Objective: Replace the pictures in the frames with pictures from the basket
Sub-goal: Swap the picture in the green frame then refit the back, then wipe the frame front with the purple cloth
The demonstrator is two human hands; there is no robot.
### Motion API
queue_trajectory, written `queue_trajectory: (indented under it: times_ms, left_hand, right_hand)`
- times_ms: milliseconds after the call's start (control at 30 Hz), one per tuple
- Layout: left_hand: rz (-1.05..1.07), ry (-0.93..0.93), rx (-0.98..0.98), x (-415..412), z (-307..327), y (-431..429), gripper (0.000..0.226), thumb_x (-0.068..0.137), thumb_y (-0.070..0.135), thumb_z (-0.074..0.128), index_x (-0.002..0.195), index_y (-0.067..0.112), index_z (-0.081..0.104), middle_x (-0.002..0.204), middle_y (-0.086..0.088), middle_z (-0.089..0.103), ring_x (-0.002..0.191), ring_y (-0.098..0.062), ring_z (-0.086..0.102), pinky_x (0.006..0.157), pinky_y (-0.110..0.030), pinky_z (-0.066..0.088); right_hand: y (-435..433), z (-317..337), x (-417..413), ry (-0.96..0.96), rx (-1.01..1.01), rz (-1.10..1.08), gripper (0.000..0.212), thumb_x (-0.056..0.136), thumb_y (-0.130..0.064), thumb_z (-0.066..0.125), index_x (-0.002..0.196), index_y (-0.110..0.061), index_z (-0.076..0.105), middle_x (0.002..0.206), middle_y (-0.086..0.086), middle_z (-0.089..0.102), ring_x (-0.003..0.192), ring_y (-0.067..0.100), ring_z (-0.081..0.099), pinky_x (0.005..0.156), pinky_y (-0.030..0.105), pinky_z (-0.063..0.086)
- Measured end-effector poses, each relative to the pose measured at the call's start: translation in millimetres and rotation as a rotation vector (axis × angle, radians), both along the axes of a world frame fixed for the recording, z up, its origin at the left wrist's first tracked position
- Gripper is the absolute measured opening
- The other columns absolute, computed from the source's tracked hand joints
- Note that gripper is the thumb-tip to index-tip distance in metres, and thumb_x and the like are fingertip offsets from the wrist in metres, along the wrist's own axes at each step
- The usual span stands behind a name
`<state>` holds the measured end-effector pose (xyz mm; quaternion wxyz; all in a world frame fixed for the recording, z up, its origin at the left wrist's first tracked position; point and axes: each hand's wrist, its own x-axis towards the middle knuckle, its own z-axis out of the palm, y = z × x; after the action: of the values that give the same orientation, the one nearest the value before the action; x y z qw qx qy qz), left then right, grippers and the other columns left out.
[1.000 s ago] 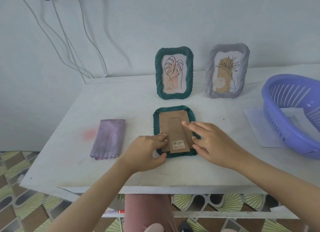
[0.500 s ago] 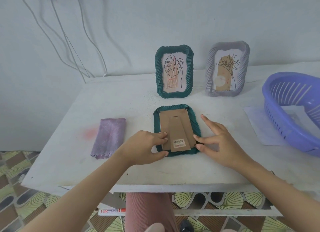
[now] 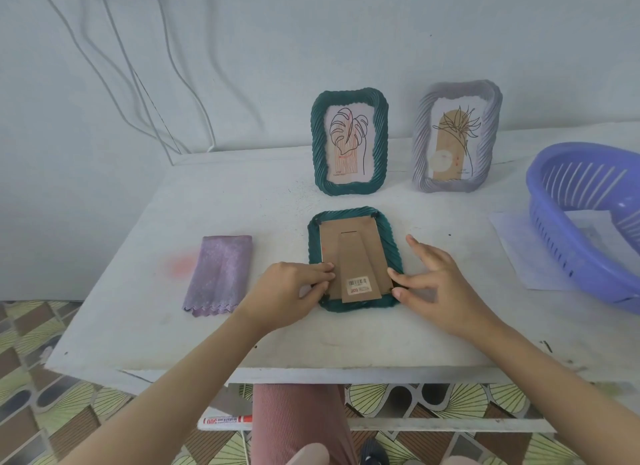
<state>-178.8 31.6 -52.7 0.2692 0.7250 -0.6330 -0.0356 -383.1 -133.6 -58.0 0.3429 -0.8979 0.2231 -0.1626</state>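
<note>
A green frame (image 3: 389, 242) lies face down in the middle of the white table (image 3: 173, 222), its brown cardboard backing (image 3: 346, 246) and stand facing up. My left hand (image 3: 287, 294) pinches the backing's lower left edge with curled fingers and thumb. The index fingertip and thumb of my right hand (image 3: 443, 288) touch the frame's lower right rim, and its other fingers are spread and lifted. Behind stand a second green frame (image 3: 317, 142) with a leaf drawing and a lilac-grey frame (image 3: 420, 145) with a plant drawing. At the right edge, a purple basket (image 3: 561, 246) holds white sheets (image 3: 595, 229).
A folded purple cloth (image 3: 218, 274) lies on the left of the table. A white paper sheet (image 3: 519, 253) lies partly under the basket. White cables (image 3: 138, 83) hang down the wall at the back left. A marker (image 3: 225, 421) rests on a shelf below the table.
My right hand slid off the cardboard backing to the frame's lower right rim. My left hand stayed at the lower left edge. The frame has not moved.
</note>
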Motion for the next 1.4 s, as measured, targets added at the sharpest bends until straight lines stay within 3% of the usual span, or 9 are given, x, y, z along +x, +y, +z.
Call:
queue_trajectory:
  times_ms: [133,300,367,433,667,867,1167,1300,1400]
  left_hand:
    - [0.237,0.355,-0.017,-9,4,-1,0.021,0.088,0.016,0.056,0.100,0.020,0.073,0.100,0.021,0.065,0.100,0.004,0.059,0.092,-0.019,0.047]
    - [0.269,0.356,0.055,-19,19,-5,0.032,0.094,0.020,0.049,0.123,0.024,0.059,0.111,0.016,0.063,0.087,0.004,0.062,0.073,0.003,0.037]
    - [0.259,0.280,0.123,-26,33,-11,0.041,0.094,0.030,0.047,0.135,0.026,0.045,0.112,0.010,0.066,0.061,0.003,0.057,0.062,-0.008,0.039]
    - [0.289,0.179,0.205,-33,47,-19,0.050,0.092,0.047,0.039,0.137,0.025,0.039,0.109,0.001,0.068,0.075,-0.010,0.063,0.075,-0.026,0.047]
    - [0.498,0.085,0.282,-63,83,-47,0.063,0.074,0.078,0.036,0.062,0.016,0.041,0.067,-0.001,0.047,0.067,-0.021,0.050,0.055,-0.030,0.033]
    - [0.545,0.212,0.171,-49,98,-42,0.028,0.082,0.034,0.052,0.102,0.014,0.056,0.083,-0.003,0.064,0.080,-0.025,0.059,0.064,-0.028,0.040]
    - [0.612,1.006,-0.111,-34,61,-23,0.018,0.090,0.012,0.049,0.081,0.023,0.061,0.080,-0.004,0.070,0.064,-0.014,0.064,0.056,-0.030,0.054]
    - [0.650,0.803,-0.061,-33,26,-15,0.014,0.083,0.021,0.050,0.086,0.014,0.062,0.085,-0.017,0.068,0.069,-0.025,0.062,0.061,-0.039,0.051]
    - [0.670,0.489,0.030,-31,13,-11,0.011,0.085,0.021,0.057,0.090,0.014,0.063,0.091,-0.008,0.058,0.068,-0.015,0.054,0.056,-0.019,0.037]
  right_hand:
    - [4,9,1,0.043,0.183,-0.043,0.039,0.083,-0.023,0.067,0.116,-0.039,0.055,0.146,-0.003,0.037,0.131,-0.001,0.019,0.107,0.019,0.011]
    - [9,22,8,-0.126,0.514,-0.171,0.042,0.093,-0.017,0.052,0.131,-0.032,0.046,0.127,-0.008,0.055,0.120,0.001,0.046,0.104,0.022,0.030]
    - [7,27,14,-0.240,0.660,-0.275,0.035,0.096,-0.018,0.046,0.130,-0.027,0.047,0.115,-0.003,0.063,0.115,0.006,0.051,0.100,0.024,0.031]
    - [4,32,19,-0.364,0.796,-0.301,0.030,0.098,-0.021,0.036,0.127,-0.023,0.045,0.107,0.000,0.068,0.117,0.012,0.053,0.099,0.029,0.033]
    - [14,55,34,-0.542,1.032,-0.135,0.041,0.099,-0.033,0.023,0.129,-0.018,0.048,0.110,0.015,0.069,0.116,0.023,0.057,0.103,0.039,0.035]
    - [16,55,34,-0.456,0.895,-0.061,0.041,0.100,-0.033,0.022,0.130,-0.022,0.047,0.110,0.004,0.071,0.114,0.016,0.058,0.100,0.037,0.039]
    - [9,26,21,-0.157,0.384,-0.163,0.031,0.096,-0.027,0.044,0.126,-0.031,0.046,0.117,-0.011,0.061,0.111,0.004,0.052,0.092,0.021,0.036]
    - [8,8,18,-0.039,0.166,-0.116,0.042,0.092,-0.029,0.051,0.133,-0.027,0.043,0.125,-0.010,0.056,0.120,0.005,0.047,0.098,0.024,0.038]
    - [9,-1,18,-0.014,-0.011,-0.085,0.051,0.089,-0.039,0.053,0.135,-0.021,0.045,0.133,-0.006,0.053,0.124,0.011,0.046,0.106,0.029,0.033]
